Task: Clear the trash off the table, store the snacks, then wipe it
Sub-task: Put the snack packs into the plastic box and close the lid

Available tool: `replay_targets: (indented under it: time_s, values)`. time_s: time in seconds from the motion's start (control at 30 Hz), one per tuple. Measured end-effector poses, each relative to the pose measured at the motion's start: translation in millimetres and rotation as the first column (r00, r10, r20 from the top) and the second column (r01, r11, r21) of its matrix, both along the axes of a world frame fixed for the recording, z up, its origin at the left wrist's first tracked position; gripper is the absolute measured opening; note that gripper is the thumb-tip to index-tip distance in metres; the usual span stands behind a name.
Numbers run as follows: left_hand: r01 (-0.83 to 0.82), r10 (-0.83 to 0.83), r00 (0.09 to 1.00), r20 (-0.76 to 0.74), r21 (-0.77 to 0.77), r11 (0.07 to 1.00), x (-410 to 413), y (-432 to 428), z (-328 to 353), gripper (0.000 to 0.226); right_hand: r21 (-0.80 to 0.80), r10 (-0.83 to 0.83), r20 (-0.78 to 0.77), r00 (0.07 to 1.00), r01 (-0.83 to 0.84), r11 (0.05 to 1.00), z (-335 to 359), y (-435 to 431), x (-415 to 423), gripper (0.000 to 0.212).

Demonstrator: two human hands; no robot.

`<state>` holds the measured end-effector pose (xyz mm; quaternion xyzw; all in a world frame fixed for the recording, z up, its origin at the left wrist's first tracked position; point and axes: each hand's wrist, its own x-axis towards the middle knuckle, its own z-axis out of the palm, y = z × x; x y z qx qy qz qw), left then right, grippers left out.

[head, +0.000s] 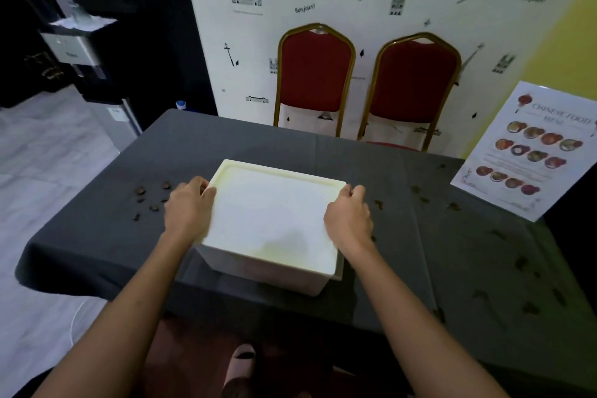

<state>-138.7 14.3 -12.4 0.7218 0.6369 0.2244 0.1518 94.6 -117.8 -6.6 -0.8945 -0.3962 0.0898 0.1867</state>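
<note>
A white lidded storage box (271, 220) stands in the middle of the table, which is covered by a dark grey cloth (97, 236). My left hand (189, 210) grips the left edge of the lid with curled fingers. My right hand (349, 216) grips the right edge the same way. Small brown crumbs or shell bits (151, 197) lie scattered to the left of the box, and several more crumbs (452, 207) are spread over the right half of the cloth.
A laminated food menu (529, 152) stands propped at the table's right side. Two red chairs with gold frames (316, 81) are pushed against the far edge by a patterned wall. A dispenser (77, 45) stands at far left. A slippered foot (239, 365) shows below.
</note>
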Motion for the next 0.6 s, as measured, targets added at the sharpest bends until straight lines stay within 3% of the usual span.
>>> replay_targets:
  time_s: [0.1, 0.3, 0.47, 0.6]
  values:
    - [-0.008, 0.011, 1.0, 0.026, -0.094, 0.996, -2, -6, -6, 0.027, -0.015, -0.025, -0.054, 0.998, 0.024, 1.0, 0, 3, 2, 0.057]
    - [0.003, -0.025, 0.994, -0.107, -0.199, 0.98, -1, -22, -9, 0.039, -0.112, -0.004, -0.044, 0.999, -0.001, 0.994, 4, 12, 9, 0.054]
    - [-0.013, -0.025, 0.984, -0.176, -0.214, 0.977, -2, -40, -3, 0.035, -0.182, 0.116, 0.039, 0.993, -0.107, 0.978, 3, 12, 19, 0.043]
    - [-0.02, -0.033, 0.98, -0.196, -0.264, 0.964, -4, -53, 0, 0.025, -0.183, 0.072, -0.004, 0.997, -0.072, 0.981, 5, 15, 24, 0.058]
